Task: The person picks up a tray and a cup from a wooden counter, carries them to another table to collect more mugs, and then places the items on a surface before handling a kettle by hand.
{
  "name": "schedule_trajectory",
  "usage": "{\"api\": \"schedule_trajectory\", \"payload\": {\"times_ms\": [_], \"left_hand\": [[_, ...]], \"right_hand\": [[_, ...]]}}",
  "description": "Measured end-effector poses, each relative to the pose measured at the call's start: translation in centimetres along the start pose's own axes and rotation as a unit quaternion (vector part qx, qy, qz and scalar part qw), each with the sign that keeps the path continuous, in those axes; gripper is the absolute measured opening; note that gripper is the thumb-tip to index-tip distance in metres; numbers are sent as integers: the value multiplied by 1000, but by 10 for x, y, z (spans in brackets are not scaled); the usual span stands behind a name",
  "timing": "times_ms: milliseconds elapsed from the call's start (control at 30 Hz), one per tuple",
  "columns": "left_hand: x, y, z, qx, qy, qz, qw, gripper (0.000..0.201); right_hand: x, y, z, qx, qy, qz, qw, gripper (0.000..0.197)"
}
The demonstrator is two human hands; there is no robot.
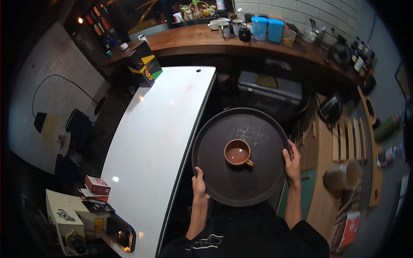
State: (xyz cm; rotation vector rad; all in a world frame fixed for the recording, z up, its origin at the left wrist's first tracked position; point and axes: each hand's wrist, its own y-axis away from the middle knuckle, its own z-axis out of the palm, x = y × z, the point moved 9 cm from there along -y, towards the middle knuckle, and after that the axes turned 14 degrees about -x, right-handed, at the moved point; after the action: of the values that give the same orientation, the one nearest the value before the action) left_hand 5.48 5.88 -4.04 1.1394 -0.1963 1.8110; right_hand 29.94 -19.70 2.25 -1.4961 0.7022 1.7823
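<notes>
Both my hands carry a large round dark-brown serving tray [215,172] in front of my body. My left hand [199,185] grips its near left rim, thumb on top. On the right rim, my right hand [292,162] is closed too, with its thumb over the edge and the fingers reaching around the outside. A small brown cup [237,152] stands upright near the middle of the tray, its handle pointing toward the lower right. Light glints inside the cup; whether it holds liquid I cannot tell. Pale specks or wet marks show on the tray beyond the cup.
A white counter [150,142] runs along my left, with a black box [145,64] at its far end. Ahead, a wooden bar [185,41] bears mugs and blue containers [259,28]. To the right, a wooden worktop [320,202] holds a kettle [330,108] and a jug [342,177].
</notes>
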Motion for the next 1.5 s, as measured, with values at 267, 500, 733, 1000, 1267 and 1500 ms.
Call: {"api": "schedule_trajectory", "payload": {"times_ms": [267, 500, 733, 1000, 1267, 1500], "left_hand": [[57, -122, 38, 127, 40, 109, 985, 59], [84, -197, 24, 157, 73, 143, 974, 61], [137, -294, 5, 178, 60, 125, 974, 64], [190, -382, -22, 209, 23, 111, 971, 68], [208, -414, -59, 246, 32, 102, 963, 72], [216, -430, -61, 236, 60, 129, 961, 72]], "right_hand": [[-116, -188, 44, 57, 380, -199, 902, 20], [-32, -289, 158, -353, 198, -12, 914, 17], [5, -390, 204, -403, 122, 53, 905, 21], [3, -498, 234, -351, 22, 103, 931, 21], [-43, -626, 236, -268, 9, 1, 963, 24], [-11, -748, 227, -134, -44, -27, 990, 29]]}}
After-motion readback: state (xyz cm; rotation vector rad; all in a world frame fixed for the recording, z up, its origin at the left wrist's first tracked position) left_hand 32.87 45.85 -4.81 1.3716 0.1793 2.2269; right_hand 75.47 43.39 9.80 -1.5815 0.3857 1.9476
